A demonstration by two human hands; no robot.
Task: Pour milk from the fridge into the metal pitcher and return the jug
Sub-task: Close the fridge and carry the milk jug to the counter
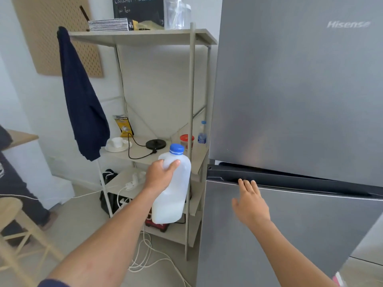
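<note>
1. Forearms are filling the bottom of the view; we are reaching both out toward the fridge (290,100).
2. We are carrying the milk jug (173,189) in our left hand (158,175), fingers wrapped around its upper shoulder and handle area, just below the blue cap (176,149).
3. Jug is hanging mid-air below the grip, tilted slightly, in front of the shelf unit (191,121), just left of the fridge's left edge.
4. Milk is sitting only in the lower part, so we are judging it fairly light; thin plastic walls will likely flex and feel slick, so holding by the handle looks best.
5. Our right hand (249,200) is open, fingertips touching the top edge of the lower fridge door (290,235), grasping nothing.
6. Metal pitcher is not in view.
</note>
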